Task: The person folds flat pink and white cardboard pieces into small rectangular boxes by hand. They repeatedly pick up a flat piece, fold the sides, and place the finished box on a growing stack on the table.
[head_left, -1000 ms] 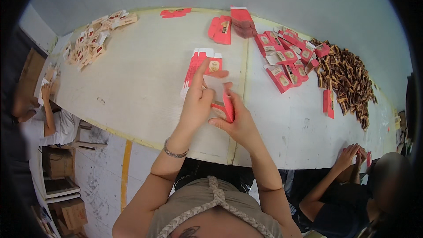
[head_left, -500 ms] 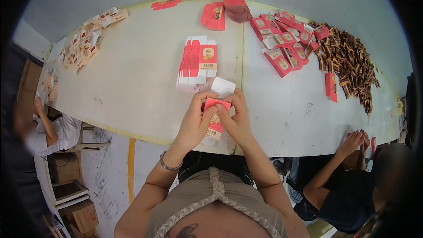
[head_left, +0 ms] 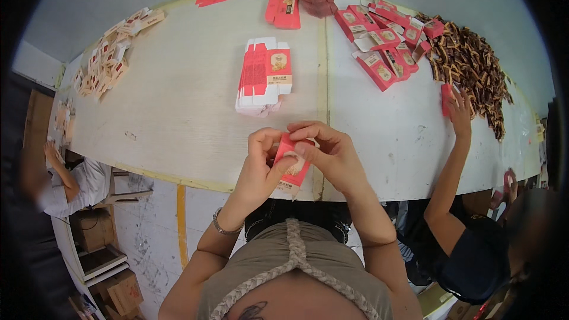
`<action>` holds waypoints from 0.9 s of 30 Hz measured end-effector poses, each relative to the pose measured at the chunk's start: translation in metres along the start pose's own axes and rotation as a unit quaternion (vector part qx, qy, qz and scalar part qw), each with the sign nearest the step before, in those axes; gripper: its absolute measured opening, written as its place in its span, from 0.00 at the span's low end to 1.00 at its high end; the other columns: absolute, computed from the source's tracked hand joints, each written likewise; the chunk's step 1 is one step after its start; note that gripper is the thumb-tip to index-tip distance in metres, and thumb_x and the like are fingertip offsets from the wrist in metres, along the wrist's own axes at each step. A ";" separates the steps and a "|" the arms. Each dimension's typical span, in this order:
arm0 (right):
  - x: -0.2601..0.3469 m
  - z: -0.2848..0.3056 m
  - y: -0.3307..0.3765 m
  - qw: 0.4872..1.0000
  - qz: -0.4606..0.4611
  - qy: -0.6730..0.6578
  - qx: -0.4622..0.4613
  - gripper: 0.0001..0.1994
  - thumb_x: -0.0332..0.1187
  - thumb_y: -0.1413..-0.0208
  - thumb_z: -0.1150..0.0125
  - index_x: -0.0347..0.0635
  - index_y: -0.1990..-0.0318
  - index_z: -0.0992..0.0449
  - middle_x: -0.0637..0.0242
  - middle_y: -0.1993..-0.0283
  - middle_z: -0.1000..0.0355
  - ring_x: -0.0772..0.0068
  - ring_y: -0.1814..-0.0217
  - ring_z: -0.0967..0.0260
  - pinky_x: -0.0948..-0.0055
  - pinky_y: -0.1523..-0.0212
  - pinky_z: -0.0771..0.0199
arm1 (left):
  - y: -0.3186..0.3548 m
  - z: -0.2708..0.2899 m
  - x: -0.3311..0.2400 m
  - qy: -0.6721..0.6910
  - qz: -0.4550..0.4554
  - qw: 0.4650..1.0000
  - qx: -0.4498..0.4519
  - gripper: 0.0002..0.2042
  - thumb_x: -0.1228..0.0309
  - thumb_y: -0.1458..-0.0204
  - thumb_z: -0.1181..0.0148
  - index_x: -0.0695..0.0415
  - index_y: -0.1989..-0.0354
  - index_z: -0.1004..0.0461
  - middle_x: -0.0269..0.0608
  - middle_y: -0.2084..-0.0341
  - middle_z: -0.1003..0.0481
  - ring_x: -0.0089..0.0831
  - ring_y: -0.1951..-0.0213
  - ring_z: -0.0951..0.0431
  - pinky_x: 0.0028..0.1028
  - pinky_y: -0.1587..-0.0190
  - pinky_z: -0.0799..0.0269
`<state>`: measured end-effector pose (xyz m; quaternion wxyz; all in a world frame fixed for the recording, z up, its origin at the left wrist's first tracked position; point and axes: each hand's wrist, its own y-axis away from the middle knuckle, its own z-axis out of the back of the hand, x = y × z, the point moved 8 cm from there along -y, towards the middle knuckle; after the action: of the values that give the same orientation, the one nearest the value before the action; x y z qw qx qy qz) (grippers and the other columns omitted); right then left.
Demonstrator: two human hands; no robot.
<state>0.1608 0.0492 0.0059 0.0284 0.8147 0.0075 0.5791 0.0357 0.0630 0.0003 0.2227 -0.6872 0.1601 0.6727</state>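
Observation:
Near the table's front edge I hold a small red carton [head_left: 301, 172] with a cream label between both hands. My left hand [head_left: 259, 157] grips its left side, thumb across the front face. My right hand [head_left: 332, 153] has thumb and fingers closed at the carton's upper end. The top flap is mostly hidden behind my fingers. Just beyond my hands lies a stack of flat, unfolded red and white cartons [head_left: 256, 71].
Folded red boxes [head_left: 379, 74] are heaped at the far right, beside a pile of small brown wrapped pieces [head_left: 468, 71]. A co-worker's hand [head_left: 459, 112] is at that pile. More flat red cartons [head_left: 287, 12] lie at the back; cream boxes [head_left: 106, 62] at left.
The carton's white flap, upright before, is no longer visible, and my right fingers have moved over the top end. The co-worker at right has reached forward to a red box by the brown pile.

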 end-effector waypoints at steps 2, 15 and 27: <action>0.006 -0.003 0.005 0.999 -0.033 0.021 0.004 0.10 0.24 0.48 0.40 0.34 0.58 0.24 0.61 0.53 0.30 0.76 0.52 0.33 0.77 0.53 0.30 | 0.005 -0.002 -0.001 -0.010 0.003 1.000 0.025 0.24 0.82 0.48 0.47 0.59 0.46 0.50 0.45 0.55 0.34 0.27 0.56 0.30 0.25 0.55 0.32; 0.008 0.000 0.012 0.999 0.005 0.045 0.006 0.11 0.22 0.47 0.43 0.33 0.55 0.25 0.59 0.52 0.28 0.76 0.53 0.31 0.77 0.53 0.29 | 0.012 -0.001 -0.003 -0.026 0.001 0.999 0.040 0.26 0.80 0.48 0.45 0.58 0.41 0.49 0.45 0.50 0.37 0.30 0.53 0.31 0.27 0.53 0.31; 0.023 0.061 0.021 0.868 -0.026 0.491 0.075 0.17 0.24 0.52 0.44 0.37 0.51 0.28 0.54 0.47 0.32 0.55 0.48 0.33 0.64 0.49 0.32 | -0.002 -0.009 0.000 -0.093 -0.059 0.994 0.010 0.17 0.79 0.47 0.49 0.60 0.49 0.41 0.46 0.48 0.42 0.34 0.48 0.37 0.30 0.50 0.35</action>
<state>0.2252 0.0266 0.0088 -0.0250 0.4243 0.0851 0.9012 0.0444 0.0600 0.0005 0.2834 -0.6274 0.1046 0.7178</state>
